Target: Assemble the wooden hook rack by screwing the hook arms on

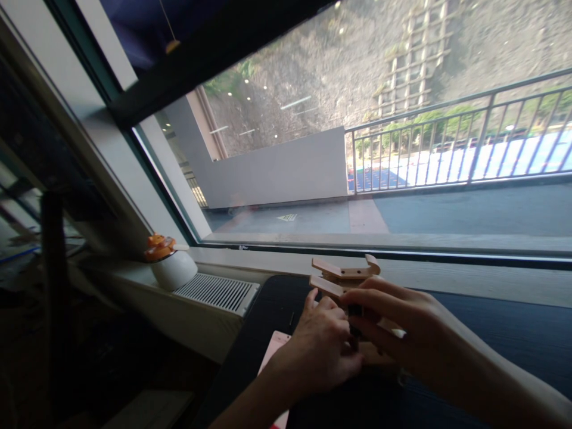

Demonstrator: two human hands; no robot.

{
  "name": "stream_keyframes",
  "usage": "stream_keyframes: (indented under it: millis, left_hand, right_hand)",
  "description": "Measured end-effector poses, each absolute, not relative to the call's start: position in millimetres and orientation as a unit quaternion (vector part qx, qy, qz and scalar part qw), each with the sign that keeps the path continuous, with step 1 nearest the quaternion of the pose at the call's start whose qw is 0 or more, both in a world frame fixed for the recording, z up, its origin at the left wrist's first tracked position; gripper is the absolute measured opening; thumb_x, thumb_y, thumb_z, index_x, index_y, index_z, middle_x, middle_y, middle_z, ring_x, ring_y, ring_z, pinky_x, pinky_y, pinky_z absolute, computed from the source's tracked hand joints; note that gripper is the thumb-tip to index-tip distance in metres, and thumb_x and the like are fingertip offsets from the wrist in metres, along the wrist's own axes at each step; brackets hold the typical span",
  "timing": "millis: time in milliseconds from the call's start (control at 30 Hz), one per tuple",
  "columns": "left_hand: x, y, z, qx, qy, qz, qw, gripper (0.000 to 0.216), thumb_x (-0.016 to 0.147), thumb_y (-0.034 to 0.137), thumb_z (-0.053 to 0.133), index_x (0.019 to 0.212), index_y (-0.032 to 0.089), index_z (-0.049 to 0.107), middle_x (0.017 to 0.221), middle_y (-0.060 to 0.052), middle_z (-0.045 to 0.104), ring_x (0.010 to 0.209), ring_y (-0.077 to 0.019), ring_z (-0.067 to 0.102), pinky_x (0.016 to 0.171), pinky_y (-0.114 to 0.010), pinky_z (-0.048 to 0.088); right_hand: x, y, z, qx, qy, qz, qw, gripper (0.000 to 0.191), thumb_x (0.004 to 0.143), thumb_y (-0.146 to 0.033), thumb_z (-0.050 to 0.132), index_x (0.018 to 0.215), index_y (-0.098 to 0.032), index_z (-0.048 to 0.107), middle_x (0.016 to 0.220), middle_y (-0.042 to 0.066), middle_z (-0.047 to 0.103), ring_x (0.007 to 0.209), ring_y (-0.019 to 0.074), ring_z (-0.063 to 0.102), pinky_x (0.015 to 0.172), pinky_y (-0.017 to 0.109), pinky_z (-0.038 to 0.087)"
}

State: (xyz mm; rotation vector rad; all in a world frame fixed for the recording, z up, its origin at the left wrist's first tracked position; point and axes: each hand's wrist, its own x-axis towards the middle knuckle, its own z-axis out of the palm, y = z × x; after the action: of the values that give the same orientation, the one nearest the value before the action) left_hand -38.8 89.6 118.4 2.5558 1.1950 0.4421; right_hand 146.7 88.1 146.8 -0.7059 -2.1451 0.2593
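On the black table stands a pale wooden assembly (346, 273) with angled arms, dark holes and a hooked end. My left hand (319, 336) is closed at its near left side, fingers curled against the wood and one fingertip touching a flat arm (326, 286). From the right comes my right hand (402, 316), its thumb and fingers pinched on a small dark cylindrical piece (355, 311) at the assembly. Below the hands another light wooden part (375, 354) shows partly. The hands hide where the parts meet.
A pink flat object (273, 345) lies partly beneath my left forearm. A small dark pin-like piece (292, 319) is on the black tabletop (500, 339). Left of the table are a vented white ledge (218, 292) and a white pot with an orange top (172, 268). A large window stands behind.
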Motion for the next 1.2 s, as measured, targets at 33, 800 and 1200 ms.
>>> stream_keyframes:
  millis: [33,800,1200]
  left_hand:
    - [-38.9,89.7,117.7,0.887,0.411,0.155,0.140,0.025,0.087,0.028,0.068,0.111,0.031,0.073,0.124,-0.003,0.071,0.127,-0.0292,0.054,0.120,-0.063,0.016]
    - [-38.0,90.1,116.7,0.896,0.409,0.144,0.095,0.026,0.087,0.026,0.066,0.112,0.031,0.075,0.119,-0.004,0.073,0.125,-0.0315,0.054,0.119,-0.059,0.022]
    - [-39.4,90.1,113.1,0.893,0.409,0.154,0.111,0.031,0.087,0.024,0.065,0.117,0.030,0.072,0.123,-0.005,0.071,0.126,-0.0301,0.055,0.120,-0.062,0.017]
  right_hand:
    - [146.0,88.0,146.5,-0.291,-0.854,0.106,0.417,0.021,0.091,-0.016,0.062,0.109,-0.027,0.068,0.103,0.004,0.074,0.088,0.0180,0.071,0.074,0.026,0.054]
    - [147.3,85.3,148.6,-0.290,-0.860,0.088,0.411,0.036,0.088,-0.011,0.058,0.118,-0.027,0.071,0.111,0.006,0.077,0.097,0.0204,0.073,0.081,0.027,0.056]
    - [143.2,87.7,148.3,-0.313,-0.849,0.100,0.413,0.021,0.087,-0.015,0.061,0.104,-0.024,0.068,0.092,0.004,0.076,0.074,0.0167,0.071,0.068,0.026,0.055]
